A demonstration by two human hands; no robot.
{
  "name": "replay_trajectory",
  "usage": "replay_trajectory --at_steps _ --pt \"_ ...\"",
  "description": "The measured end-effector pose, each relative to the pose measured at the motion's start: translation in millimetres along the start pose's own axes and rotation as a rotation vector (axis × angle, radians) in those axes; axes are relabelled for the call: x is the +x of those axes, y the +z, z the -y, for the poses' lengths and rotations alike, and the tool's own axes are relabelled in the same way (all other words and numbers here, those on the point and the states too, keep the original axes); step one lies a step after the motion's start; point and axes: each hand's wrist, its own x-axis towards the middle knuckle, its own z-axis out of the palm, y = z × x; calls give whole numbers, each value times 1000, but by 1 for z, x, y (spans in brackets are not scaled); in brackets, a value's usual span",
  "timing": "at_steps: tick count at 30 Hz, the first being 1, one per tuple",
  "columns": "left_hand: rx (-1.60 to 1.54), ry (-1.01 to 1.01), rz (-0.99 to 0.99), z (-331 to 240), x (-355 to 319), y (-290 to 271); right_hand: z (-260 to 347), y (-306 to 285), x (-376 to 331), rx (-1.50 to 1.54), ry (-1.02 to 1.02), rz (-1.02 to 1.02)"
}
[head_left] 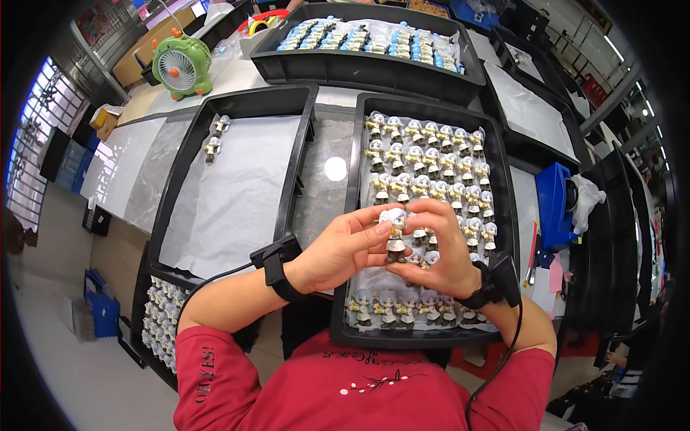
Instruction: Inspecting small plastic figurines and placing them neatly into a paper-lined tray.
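Fingers [374,228] of the left hand [338,251] and those of the right hand [438,248] are closed together on one small figurine [394,233], held upright above the right tray [357,215]. The left thumb and forefinger press on the pale head from the person's left. The right fingers curl over it from the right and above, with the thumb under its base. The figurine's long axis runs head-up, base-down, roughly toward and away from the camera's upper edge. It sits between the two hands, touching both, and neither hand is clearly the nearer. Each wrist carries a black band with a cable: one on the left wrist [277,264], one on the right [496,284].

Counts:
- Black trays in front of the person: two. The left tray [172,187] is lined with white paper and holds two figurines [214,138] near its far corner.
- The right tray holds many figurines in rows. About five rows show beyond the hands and one row of about seven lies nearest the person. Those under the hands are hidden, so no exact total can be given.
- A third tray [345,68] farther off holds blue-and-white pieces, too small to count.
- One green fan [180,66] stands at the far left.
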Motion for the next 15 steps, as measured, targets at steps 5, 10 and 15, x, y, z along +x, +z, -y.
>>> replay_trajectory --at_steps 5,10,15 --pt "-39 18 52 -1 -5 1 7 -4 2 -161 -196 15" --pt "-61 23 101 -5 -6 5 6 -7 -3 -183 -271 -115" --pt "-53 34 87 -5 -7 4 6 -6 -1 -171 -191 -79"
